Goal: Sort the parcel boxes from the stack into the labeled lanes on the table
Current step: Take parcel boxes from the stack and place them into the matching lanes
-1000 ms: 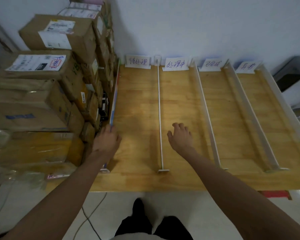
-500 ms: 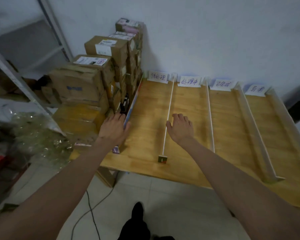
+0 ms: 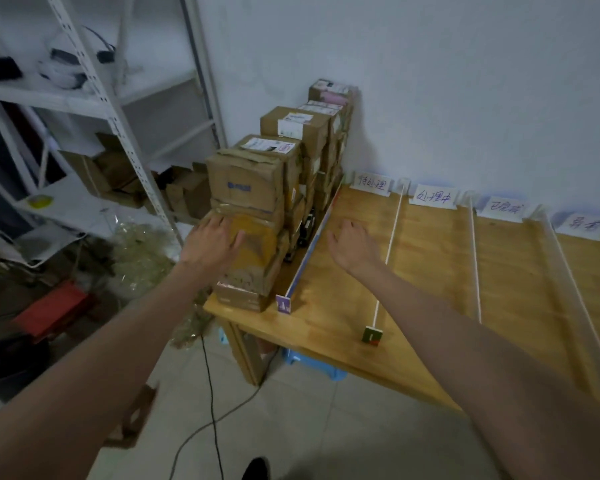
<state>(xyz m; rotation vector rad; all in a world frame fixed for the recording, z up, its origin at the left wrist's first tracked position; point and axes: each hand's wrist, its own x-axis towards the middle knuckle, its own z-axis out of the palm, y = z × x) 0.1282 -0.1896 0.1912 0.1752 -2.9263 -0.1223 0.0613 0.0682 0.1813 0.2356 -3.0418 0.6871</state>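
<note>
A white wall backs the wooden table [image 3: 326, 327], which stands on a tiled floor with a metal shelf [image 3: 118, 109] to the left. I count four paper labels along the far edge, the first [image 3: 372, 184] at the left, and four lanes below them. The lanes are separated by three white rails; the nearest rail [image 3: 388, 254] runs front to back. A board [image 3: 312, 252] walls off the stack [image 3: 278, 188] of cardboard boxes at the table's left end; the exact box count I cannot tell. The front box [image 3: 257, 258] sits at the near left corner, close to the table edge. My left hand [image 3: 212, 245] lies flat on its top, fingers spread and straight, gripping nothing. My right hand [image 3: 355, 245] hovers relaxed and unclenched over the first lane, holding nothing. All four lanes show bare wood.
</note>
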